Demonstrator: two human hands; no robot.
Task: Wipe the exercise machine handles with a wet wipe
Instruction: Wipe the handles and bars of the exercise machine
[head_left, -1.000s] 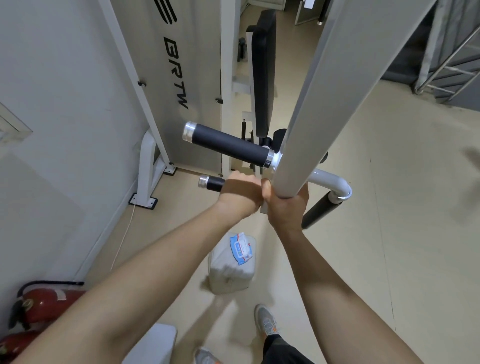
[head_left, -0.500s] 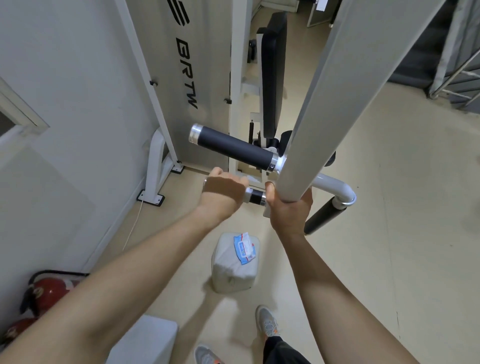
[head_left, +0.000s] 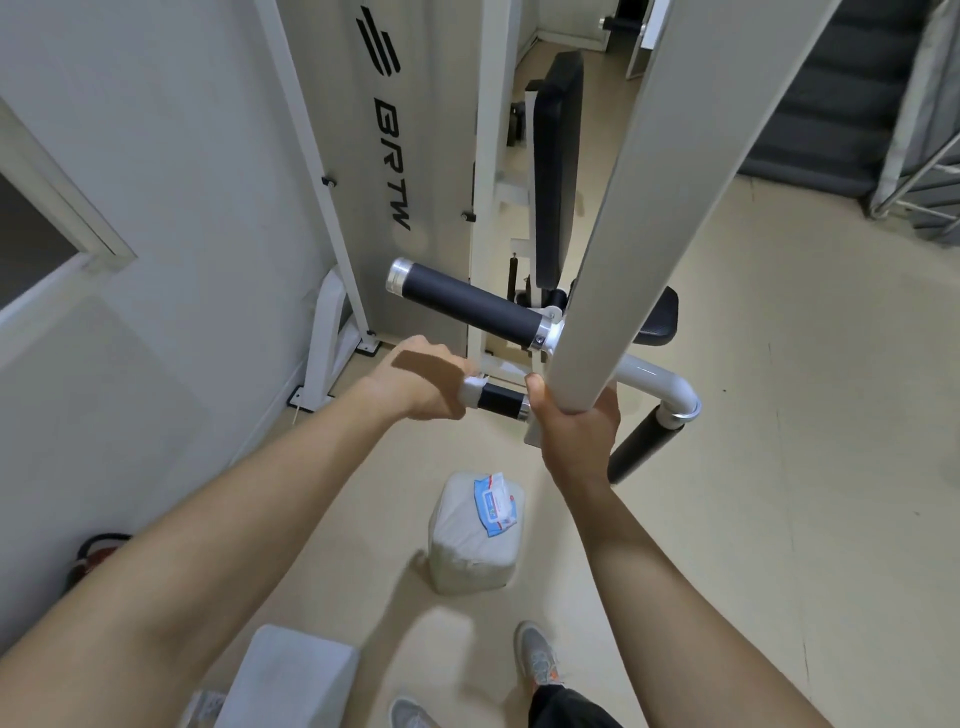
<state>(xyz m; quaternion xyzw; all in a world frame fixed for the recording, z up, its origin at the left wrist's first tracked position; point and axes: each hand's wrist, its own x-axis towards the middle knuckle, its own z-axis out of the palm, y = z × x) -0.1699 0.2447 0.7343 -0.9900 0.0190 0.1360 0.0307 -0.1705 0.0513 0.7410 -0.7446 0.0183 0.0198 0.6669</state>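
Wipe (head_left: 474, 388) looks thin, limp, damp; left hand (head_left: 415, 387) clenches it round lower handle (head_left: 501, 401), likely rigid with grippy foam. Right hand (head_left: 576, 431) grasps white post (head_left: 623, 234).

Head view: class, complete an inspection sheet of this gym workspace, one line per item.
Surface: beige floor.
Job's things: wet wipe wrapped round lower handle; upper handle free.
Clutter: wipe pack on white bundle; grey box.
Hands: left hand grips the wet wipe on the lower handle; right hand grips machine arm.
Cables: thin white cord by the machine's foot.
Surroundings: wall, fire extinguisher, stairs.
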